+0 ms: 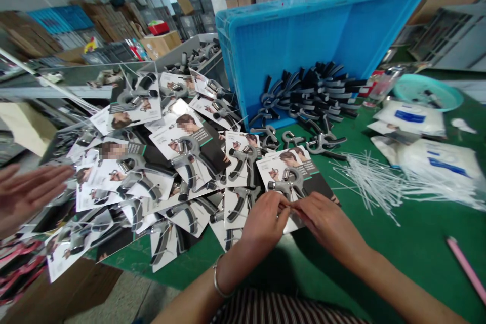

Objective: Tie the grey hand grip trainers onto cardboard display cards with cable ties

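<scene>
My left hand [268, 216] and my right hand [320, 216] meet at the front of a printed card [318, 185] that bears a grey and black hand grip strengthener [291, 180]. Both sets of fingertips are pinched close together just below the strengthener. Whatever lies between them is too small and covered to make out. Left of my hands is a heap of similar cards, each with a hand grip strengthener [243, 158] on it. To the right, a loose bundle of white cable ties [370, 182] lies on the green table [364, 235].
A blue crate [284, 25] lies tipped on its side, loose strengtheners [319, 91] spilling out. Plastic bags [436, 159], a turquoise basin [429, 86] and a pink stick [465, 266] are at right. Another person's open hand [32, 195] reaches in from the left.
</scene>
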Available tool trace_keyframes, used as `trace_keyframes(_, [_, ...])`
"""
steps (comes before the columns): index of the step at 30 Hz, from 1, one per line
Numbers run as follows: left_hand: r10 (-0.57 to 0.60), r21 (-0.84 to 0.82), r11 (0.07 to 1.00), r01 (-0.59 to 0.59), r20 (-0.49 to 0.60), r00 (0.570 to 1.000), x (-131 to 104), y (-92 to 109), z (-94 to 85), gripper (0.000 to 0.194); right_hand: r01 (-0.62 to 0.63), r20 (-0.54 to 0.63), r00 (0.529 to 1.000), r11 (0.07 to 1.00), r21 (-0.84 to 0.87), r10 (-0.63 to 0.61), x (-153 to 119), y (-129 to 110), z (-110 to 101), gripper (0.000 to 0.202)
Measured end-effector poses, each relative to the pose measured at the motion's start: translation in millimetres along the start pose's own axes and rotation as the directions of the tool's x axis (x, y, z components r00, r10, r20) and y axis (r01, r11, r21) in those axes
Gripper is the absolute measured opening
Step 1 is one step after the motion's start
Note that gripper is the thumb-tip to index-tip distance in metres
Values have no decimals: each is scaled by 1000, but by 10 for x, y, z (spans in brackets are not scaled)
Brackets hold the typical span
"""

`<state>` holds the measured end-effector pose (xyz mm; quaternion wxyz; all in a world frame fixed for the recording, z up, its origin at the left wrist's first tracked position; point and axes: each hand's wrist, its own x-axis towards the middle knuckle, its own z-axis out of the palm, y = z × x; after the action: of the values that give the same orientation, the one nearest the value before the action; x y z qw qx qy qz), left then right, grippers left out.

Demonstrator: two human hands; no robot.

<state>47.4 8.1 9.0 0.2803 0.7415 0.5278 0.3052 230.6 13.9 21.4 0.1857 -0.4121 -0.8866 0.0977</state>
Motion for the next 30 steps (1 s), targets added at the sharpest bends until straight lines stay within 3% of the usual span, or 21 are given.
trace_keyframes(3, [6,-18,1000,-6,-20,1000,18,11,38,9,-8,51,999,996,-85,12,6,-24,-21,14])
trace_keyframes(7, [-107,-209,972,105,2,994,11,-32,55,14,-13,109,994,995,-97,23,54,-34,-45,10])
trace_keyframes(11, [-150,-286,947,148,15,989,1,-49,54,17,-49,130,990,996,-78,59,120,-43,-83,11])
trace_keyframes(16, [-196,-431,880,199,52,979,21,-42,49,17,1,139,990,991,-130,18,157,-69,-138,14])
trace_keyframes(20, [-208,-444,869,218,73,975,45,-32,38,20,5,141,990,990,-138,15,184,-94,-181,14])
trace_keyframes(25, [-196,-335,923,189,12,981,58,-11,56,21,42,-1,999,999,-2,-42,148,-63,-120,4])
trace_keyframes(30, [-211,-284,937,201,-6,977,31,-3,50,19,-97,-224,962,960,262,158,-38,34,50,6])
